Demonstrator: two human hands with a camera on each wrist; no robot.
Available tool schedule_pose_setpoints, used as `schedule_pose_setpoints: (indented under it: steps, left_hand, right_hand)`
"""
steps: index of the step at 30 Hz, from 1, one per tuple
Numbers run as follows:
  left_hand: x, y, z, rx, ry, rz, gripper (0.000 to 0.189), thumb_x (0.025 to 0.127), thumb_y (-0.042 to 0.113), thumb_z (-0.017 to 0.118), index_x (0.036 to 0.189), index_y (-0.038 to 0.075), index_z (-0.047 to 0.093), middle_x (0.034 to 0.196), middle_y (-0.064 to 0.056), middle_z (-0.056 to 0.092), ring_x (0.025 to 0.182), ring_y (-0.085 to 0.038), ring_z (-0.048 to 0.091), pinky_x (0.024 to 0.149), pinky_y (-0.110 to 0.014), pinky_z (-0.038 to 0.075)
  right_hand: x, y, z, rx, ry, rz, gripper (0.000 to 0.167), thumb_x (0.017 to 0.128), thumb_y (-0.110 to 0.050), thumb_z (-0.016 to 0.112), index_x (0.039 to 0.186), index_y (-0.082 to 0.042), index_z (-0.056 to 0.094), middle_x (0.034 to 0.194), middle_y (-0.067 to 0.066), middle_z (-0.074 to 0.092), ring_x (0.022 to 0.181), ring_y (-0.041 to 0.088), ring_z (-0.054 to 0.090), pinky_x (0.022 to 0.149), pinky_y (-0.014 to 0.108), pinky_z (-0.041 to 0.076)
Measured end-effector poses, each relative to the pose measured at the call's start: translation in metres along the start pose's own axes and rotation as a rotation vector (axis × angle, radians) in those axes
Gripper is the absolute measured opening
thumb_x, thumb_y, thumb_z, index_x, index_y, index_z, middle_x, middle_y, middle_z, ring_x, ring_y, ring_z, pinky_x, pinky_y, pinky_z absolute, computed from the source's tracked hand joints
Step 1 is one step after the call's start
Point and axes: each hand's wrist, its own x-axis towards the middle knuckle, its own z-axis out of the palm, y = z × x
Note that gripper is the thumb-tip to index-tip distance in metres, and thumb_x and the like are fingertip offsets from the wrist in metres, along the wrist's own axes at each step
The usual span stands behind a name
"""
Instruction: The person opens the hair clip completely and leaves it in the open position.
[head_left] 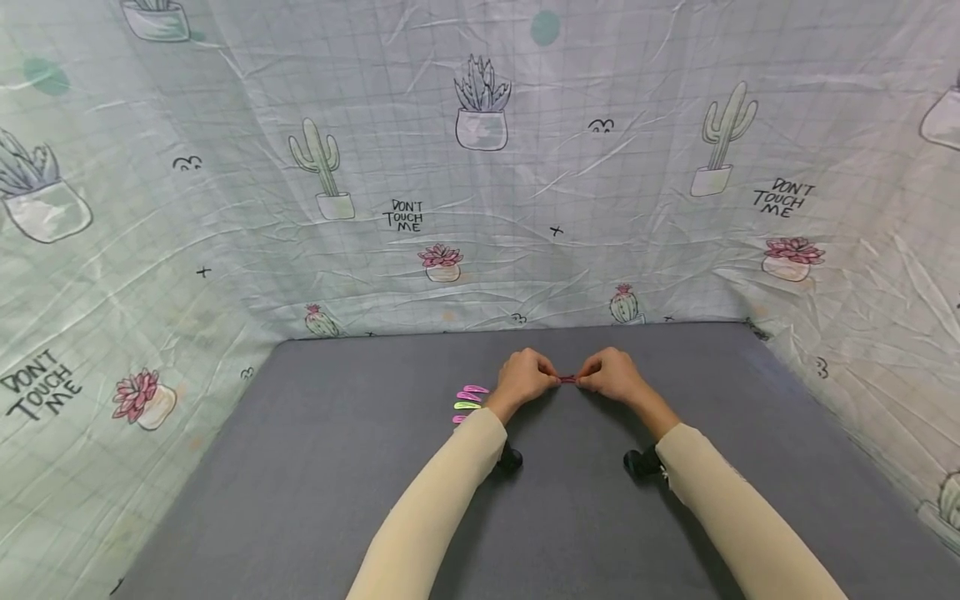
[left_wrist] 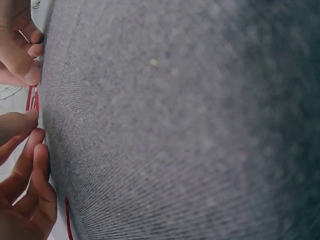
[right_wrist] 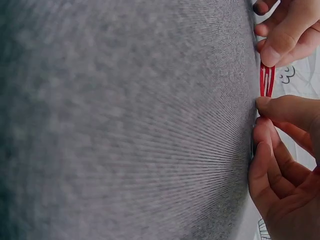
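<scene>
Between the two hands, close over the grey table, is a red snap hair clip (head_left: 567,379). My left hand (head_left: 527,377) pinches its left end between thumb and index finger, while my right hand (head_left: 615,375) pinches the right end the same way. Only the middle of the clip (right_wrist: 267,81) shows between the thumbs in the right wrist view; fingertips cover both ends. Remaining fingers of the left hand (left_wrist: 30,185) are curled, low by the tabletop. Just left of the left wrist lie pink hair clips (head_left: 469,396) and a yellow-green hair clip (head_left: 467,406) in a column.
The grey table (head_left: 337,467) spreads out under both arms. Behind it and along its sides hangs a pale sheet (head_left: 525,208) printed with cacti. A thin red piece (left_wrist: 68,218) lies near the left hand in the left wrist view.
</scene>
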Motion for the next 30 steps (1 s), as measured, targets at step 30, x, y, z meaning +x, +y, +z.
schedule_pose_setpoints:
  steps: [30]
  left_hand:
    - [-0.001,-0.008,-0.007,-0.065,-0.056,0.02,0.011,0.083,0.025,0.087,0.09,0.018,0.085,0.086,0.006,0.079,0.077,-0.008,0.065,0.069,-0.025,0.051]
  right_hand:
    - [0.005,0.003,-0.01,0.147,-0.145,0.048,0.018,0.087,-0.009,0.082,0.102,0.001,0.08,0.088,0.013,0.08,0.067,0.014,0.07,0.063,0.032,0.059]
